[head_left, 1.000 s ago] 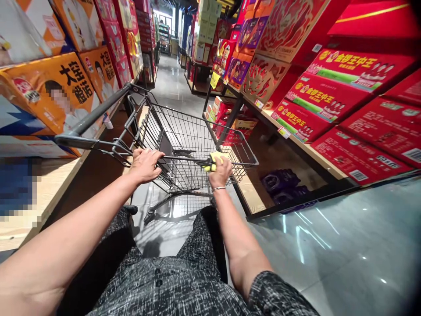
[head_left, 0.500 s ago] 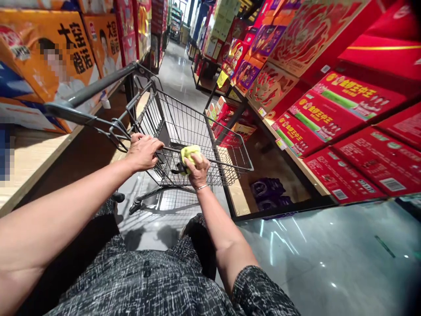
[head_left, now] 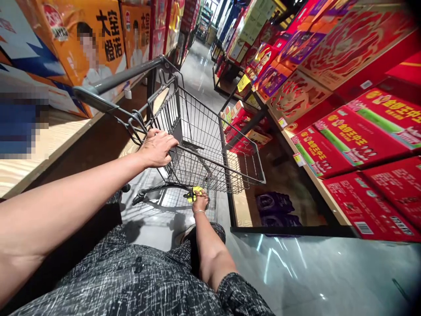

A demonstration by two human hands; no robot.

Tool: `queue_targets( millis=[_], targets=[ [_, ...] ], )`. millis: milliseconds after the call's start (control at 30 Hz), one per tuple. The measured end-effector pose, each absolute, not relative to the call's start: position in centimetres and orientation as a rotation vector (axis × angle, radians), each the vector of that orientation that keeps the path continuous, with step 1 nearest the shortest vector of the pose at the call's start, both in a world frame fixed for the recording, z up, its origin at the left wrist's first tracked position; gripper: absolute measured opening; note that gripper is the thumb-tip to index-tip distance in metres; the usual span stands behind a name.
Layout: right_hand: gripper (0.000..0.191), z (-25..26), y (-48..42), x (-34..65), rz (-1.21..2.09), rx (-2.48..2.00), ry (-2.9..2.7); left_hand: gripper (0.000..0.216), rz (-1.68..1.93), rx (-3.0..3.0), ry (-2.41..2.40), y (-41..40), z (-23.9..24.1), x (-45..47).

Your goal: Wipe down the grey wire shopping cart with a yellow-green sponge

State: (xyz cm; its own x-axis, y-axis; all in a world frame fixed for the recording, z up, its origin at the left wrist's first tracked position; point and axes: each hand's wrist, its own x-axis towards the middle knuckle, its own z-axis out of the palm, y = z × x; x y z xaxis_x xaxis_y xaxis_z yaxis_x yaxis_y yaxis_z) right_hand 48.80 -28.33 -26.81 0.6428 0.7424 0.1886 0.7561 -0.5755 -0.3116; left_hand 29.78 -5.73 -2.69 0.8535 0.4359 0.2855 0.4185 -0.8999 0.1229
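Observation:
A wire shopping cart stands in the aisle in front of me, its grey handle bar up at the left. My left hand is closed round the near top rim of the basket. My right hand reaches down below the basket and presses a yellow cloth against the cart's lower frame bar. A thin bracelet sits on that wrist. My patterned dark clothing fills the bottom of the view.
Red gift boxes fill sloping shelves on the right, with dark packs on the low wooden shelf beneath. Orange and blue cartons line a wooden shelf on the left. The glossy floor aisle runs ahead between the shelves.
My right hand with the yellow cloth has moved from the basket's top rim down to the lower frame bar. The left hand has kept its grip. My view has shifted to the right.

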Motion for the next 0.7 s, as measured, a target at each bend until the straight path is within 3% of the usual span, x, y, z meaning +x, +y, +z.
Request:
queue_targets(
  millis=[167, 367, 500, 700],
  targets=[
    [0.052, -20.9, -28.4, 50.9, -0.190, -2.373, -1.196, 0.048, 0.452, 2.967, 0.735, -6.0, -2.8, 29.8],
    [0.036, -12.0, -27.6, 53.3, -0.781, -2.011, -1.123, 0.058, 0.525, 3.076, 0.602, -8.0, -2.3, 31.4],
    [0.036, -14.7, -27.0, 54.2, -0.761, -2.028, -1.120, 0.067, 0.399, 3.049, 0.467, -9.4, -2.2, 33.5],
    [0.042, -24.6, -28.2, 53.3, -0.184, -2.357, -0.924, 0.066, 0.271, 2.993, 0.549, -9.5, -2.9, 34.9]
  ],
)
